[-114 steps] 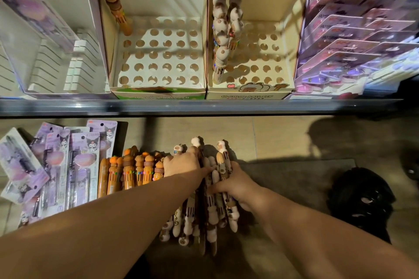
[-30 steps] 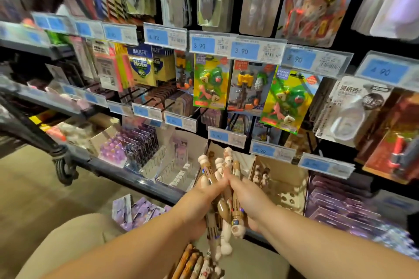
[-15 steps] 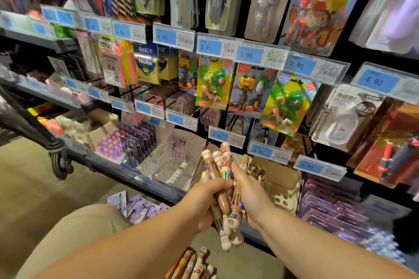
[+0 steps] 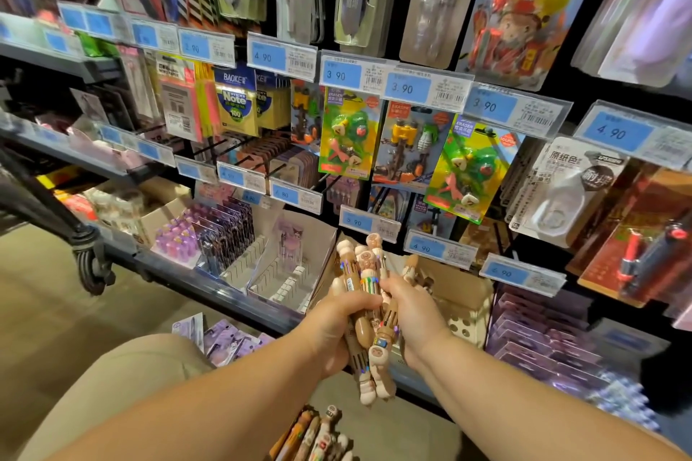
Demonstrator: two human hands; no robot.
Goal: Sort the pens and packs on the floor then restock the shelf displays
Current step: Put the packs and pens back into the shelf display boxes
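Observation:
A bundle of chunky multicolour pens (image 4: 369, 314) with brown and white character caps is raised in front of the bottom shelf. My left hand (image 4: 331, 329) grips it from the left and my right hand (image 4: 413, 314) grips it from the right. Behind the bundle stands a cardboard pen display box (image 4: 466, 305) with round holes, a few pens standing in it. More pens (image 4: 318, 434) lie on the floor below. Purple card packs (image 4: 224, 339) lie on the floor further left.
A white slotted display box (image 4: 290, 266) holds one purple pack. Purple packs (image 4: 539, 333) fill a stand at the right. Hanging eraser sets, sticky notes and blue price tags (image 4: 340, 74) fill the upper rows. My knee (image 4: 123, 382) is at lower left; a dark metal stand (image 4: 88, 254) is at left.
Both hands lifted the pen bundle off the floor and the view rose from the floor to the shelves. Over the last second the bundle shifted only slightly within my grip.

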